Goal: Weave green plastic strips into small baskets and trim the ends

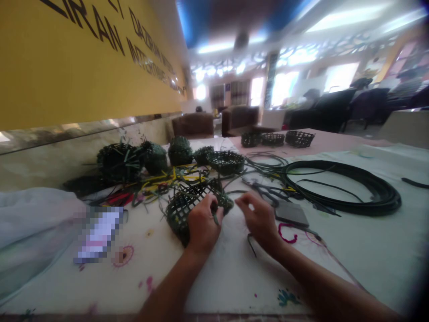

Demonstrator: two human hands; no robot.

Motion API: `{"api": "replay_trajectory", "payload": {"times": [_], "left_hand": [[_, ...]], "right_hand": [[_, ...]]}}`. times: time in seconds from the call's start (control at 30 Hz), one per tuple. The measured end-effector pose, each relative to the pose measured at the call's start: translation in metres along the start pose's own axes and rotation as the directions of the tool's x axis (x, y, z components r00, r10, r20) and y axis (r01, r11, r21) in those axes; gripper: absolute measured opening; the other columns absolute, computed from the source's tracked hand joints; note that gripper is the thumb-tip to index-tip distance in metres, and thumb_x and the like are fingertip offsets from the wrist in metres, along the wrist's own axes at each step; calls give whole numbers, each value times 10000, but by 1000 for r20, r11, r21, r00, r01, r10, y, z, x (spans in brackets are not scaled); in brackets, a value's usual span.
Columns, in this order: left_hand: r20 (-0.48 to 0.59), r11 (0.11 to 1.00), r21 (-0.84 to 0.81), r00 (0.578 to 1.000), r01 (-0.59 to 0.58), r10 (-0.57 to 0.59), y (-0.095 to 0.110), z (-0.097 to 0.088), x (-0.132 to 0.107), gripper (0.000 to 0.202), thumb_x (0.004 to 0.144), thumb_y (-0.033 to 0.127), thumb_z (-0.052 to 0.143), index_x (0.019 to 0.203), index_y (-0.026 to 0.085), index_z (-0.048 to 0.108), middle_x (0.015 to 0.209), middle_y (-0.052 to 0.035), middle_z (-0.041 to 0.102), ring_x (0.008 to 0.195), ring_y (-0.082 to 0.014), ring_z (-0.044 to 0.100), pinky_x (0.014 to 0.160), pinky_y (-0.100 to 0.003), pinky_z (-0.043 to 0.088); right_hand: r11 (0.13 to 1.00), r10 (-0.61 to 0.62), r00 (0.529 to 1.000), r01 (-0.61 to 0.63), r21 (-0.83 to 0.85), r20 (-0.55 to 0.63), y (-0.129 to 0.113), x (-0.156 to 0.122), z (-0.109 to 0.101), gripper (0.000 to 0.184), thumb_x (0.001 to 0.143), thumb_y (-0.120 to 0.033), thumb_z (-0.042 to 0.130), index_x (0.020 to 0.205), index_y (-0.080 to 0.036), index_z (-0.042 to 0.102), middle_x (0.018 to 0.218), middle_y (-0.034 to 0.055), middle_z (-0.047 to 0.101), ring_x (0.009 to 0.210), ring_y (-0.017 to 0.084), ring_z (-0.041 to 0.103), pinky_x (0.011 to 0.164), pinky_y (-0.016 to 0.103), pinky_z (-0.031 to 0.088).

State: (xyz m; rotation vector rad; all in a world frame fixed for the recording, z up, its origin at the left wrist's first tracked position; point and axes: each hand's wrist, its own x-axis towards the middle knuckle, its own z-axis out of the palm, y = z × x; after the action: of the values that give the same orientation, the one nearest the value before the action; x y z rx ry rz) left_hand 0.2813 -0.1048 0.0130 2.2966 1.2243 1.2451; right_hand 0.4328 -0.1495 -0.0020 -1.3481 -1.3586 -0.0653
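Dark green woven basket (183, 206) mid-frame on desk (221, 286). Left hand (205, 220) fingers pinch its right edge; right hand (258, 218) fingertips pressed together just beside, contents unclear. Possible trouble: loosened left pinch lets weave spread; yellow strips (173, 174) behind could snag.

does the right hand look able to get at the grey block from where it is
Probably yes: the grey block lies just beside the right hand, its top looks bare, and nothing seems to stand between them.
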Motion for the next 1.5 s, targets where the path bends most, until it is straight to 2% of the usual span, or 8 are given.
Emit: {"api": "replay_trajectory", "payload": {"times": [0.1, 0.27, 0.43, 0.67, 1.0, 1.13, 1.37, 1.5], "left_hand": [[-11, 1000, -18, 1000, -25, 25, -2, -1, -1, 117, 789, 180, 641, 825, 227, 540, 719, 40, 594, 669, -136, 565, 657, -230, 376], [-93, 1000, -19, 996, -16, 14, -10, 0, 2, 108, 803, 192, 638, 828, 226, 539, 717, 38, 591, 667, -138, 566, 651, -230, 382], [-120, 999, 19, 992, -30, 32, -14, -1, 4, 109, 820, 189, 634, 856, 229, 539, 752, 29, 611, 704, -150, 591, 682, -243, 395], [-4, 997, 11, 997, -81, 81, -13, -3, 3, 150, 797, 163, 664, 847, 228, 538, 757, 35, 610, 697, -144, 574, 667, -241, 383], [56, 995, -18, 993, -102, 103, -11, -6, 2, 176, 784, 134, 673, 858, 222, 539, 769, 28, 615, 715, -146, 569, 681, -247, 380], [64, 995, -16, 993, -100, 101, -12, -7, 1, 180, 778, 133, 676, 858, 223, 541, 768, 25, 613, 717, -150, 569, 675, -249, 381], [43, 992, 7, 991, -125, 125, -9, -2, -3, 175, 793, 136, 660, 860, 229, 527, 799, 14, 627, 753, -164, 587, 703, -259, 401], [50, 988, 69, 990, -137, 134, -11, 3, -5, 169, 798, 140, 648, 872, 234, 528, 815, 5, 629, 777, -179, 593, 708, -270, 404]], "right_hand": [[944, 302, 952, -305, 124, 44, 12, 5, -3, 265, 827, -345, 586, 616, -196, 528, 582, -17, 499, 569, 139, 448, 554, 264, 348], [858, 438, 859, -487, 162, 267, 8, -2, 3, 286, 771, -397, 591, 587, -194, 509, 544, -25, 466, 527, 127, 423, 505, 256, 309], [928, 222, 918, -302, 217, 327, -11, -8, 2, 323, 806, -376, 579, 565, -204, 450, 538, -36, 420, 533, 114, 381, 513, 252, 288], [984, -26, 994, 7, 180, 105, 0, 3, -5, 236, 888, -277, 576, 670, -194, 538, 731, 21, 588, 711, 157, 543, 667, 271, 411], [938, -339, 928, 321, 128, 156, 7, 11, -9, 188, 942, -197, 536, 756, -206, 560, 1162, 93, 671, 1102, 232, 606, 944, 385, 471], [891, -452, 864, 427, 155, 220, 8, 16, -11, 187, 962, -187, 509, 797, -211, 593, 829, 48, 692, 942, 208, 638, 843, 344, 500], [997, -6, 986, -7, 80, 167, 1, 3, -5, 238, 938, -285, 499, 718, -213, 558, 633, 6, 654, 589, 146, 583, 614, 271, 435], [807, 344, 874, -462, 368, 343, -7, -2, -2, 256, 891, -428, 542, 751, -216, 512, 643, 19, 696, 550, 151, 611, 576, 269, 476]]}}
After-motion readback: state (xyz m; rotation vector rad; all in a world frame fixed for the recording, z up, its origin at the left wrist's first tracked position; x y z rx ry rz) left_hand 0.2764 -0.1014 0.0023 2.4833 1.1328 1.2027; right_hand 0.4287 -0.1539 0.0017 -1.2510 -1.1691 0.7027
